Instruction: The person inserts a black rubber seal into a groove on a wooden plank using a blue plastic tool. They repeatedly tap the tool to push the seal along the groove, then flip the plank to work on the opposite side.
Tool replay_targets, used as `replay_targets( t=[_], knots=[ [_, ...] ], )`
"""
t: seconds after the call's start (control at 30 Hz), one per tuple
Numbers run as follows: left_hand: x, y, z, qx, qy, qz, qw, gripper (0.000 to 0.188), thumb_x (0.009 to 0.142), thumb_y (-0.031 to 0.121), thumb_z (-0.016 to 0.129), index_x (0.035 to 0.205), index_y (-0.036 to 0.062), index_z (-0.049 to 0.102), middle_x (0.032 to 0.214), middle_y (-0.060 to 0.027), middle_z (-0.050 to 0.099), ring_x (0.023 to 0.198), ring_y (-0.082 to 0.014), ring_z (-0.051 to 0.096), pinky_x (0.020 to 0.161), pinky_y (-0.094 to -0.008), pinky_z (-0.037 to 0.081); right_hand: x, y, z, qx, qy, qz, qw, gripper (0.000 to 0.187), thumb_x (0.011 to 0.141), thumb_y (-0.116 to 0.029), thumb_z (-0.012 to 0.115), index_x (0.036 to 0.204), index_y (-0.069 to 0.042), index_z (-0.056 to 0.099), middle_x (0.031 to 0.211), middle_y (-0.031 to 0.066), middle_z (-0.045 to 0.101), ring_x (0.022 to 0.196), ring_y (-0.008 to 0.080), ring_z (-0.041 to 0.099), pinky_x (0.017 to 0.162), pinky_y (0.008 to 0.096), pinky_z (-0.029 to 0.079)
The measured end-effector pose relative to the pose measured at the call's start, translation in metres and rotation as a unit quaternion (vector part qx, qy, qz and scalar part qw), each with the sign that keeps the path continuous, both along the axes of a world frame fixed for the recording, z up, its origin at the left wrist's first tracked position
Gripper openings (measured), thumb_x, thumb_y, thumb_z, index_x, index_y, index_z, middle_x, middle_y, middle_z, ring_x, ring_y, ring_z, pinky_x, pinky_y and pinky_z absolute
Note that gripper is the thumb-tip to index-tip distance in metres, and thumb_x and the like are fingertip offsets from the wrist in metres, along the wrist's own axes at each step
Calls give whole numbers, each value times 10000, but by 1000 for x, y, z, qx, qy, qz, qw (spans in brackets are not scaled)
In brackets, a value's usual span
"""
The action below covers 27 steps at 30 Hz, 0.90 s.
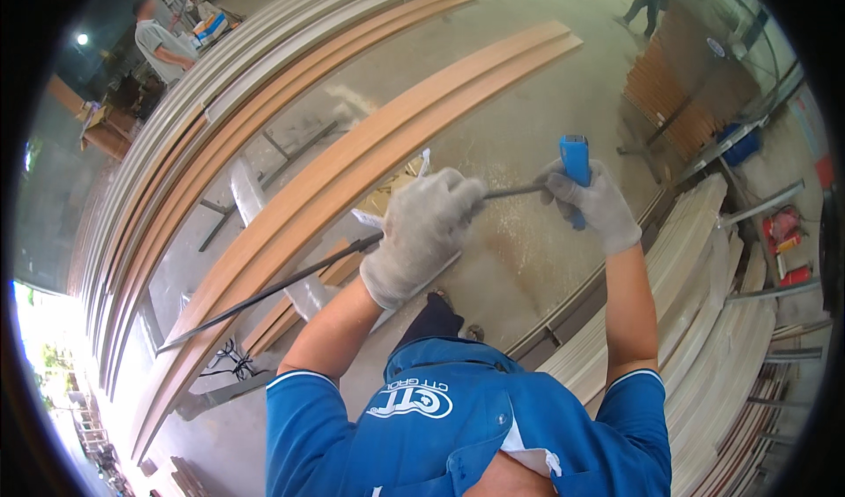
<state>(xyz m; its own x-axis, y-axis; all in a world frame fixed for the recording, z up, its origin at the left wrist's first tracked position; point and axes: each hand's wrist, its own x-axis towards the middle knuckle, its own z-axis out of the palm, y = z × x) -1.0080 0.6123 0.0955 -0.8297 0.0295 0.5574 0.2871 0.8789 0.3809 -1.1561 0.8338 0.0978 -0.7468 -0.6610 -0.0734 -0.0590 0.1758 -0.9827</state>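
My left hand point(427, 224), in a pale grey glove, is closed round a long dark flexible strip point(290, 283). From that hand the strip trails to the lower left across a long orange-brown wooden moulding point(370, 158) and bends back at its far end. A short stretch runs taut to my right hand point(603, 206), also gloved. There the fingers are closed round a blue squared-end hand tool point(575, 158) that looks like a utility knife; its lower end is mostly hidden. The strip's end meets the fingertips of this hand beside the tool.
Long grey and brown mouldings point(290, 52) lie stacked on a rack at the left. Pale, plastic-wrapped lengths point(704, 312) fill a metal rack at the right. Yellowish scraps point(387, 193) lie beyond my left hand. A person point(163, 44) stands far left; another point(651, 4) is far right.
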Motion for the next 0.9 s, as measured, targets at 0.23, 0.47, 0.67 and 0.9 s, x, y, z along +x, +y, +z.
replay_targets(
  t=[0.23, 0.47, 0.67, 0.9],
  knots=[
    [-92, 8, -9, 102, -2, -3, 995, 188, 799, 130, 800, 969, 99, 727, 842, -105, 667, 746, -309, 665, 664, -401, 511, -82, -10, 12, -16, 73, -73, 995, 124, 876, -118, 767, 935, -15, 732, 701, 18, 646, 569, 68, 542, 509, 225, 415],
    [-195, 23, 4, 176, -35, 3, 984, 162, 822, 151, 787, 954, 71, 736, 862, -111, 675, 742, -301, 675, 668, -377, 518, -176, 4, 19, -52, 143, -144, 978, 93, 880, -88, 766, 922, -11, 734, 680, 0, 626, 574, 61, 530, 518, 224, 407],
    [-322, 55, -11, 133, -24, 56, 989, 119, 867, 174, 725, 903, 61, 711, 892, -119, 683, 776, -327, 686, 691, -418, 531, -310, 18, -4, -77, 127, -161, 976, 149, 875, -114, 787, 958, -4, 729, 691, -6, 618, 576, 61, 522, 532, 222, 409],
    [-469, 75, -41, 38, -34, 164, 985, 80, 835, 174, 717, 828, 94, 713, 876, -113, 684, 807, -319, 664, 756, -453, 502, -466, 12, -36, -8, 84, -102, 991, 174, 858, -139, 781, 974, -24, 720, 718, -15, 605, 599, 70, 510, 552, 240, 404]
  ],
)
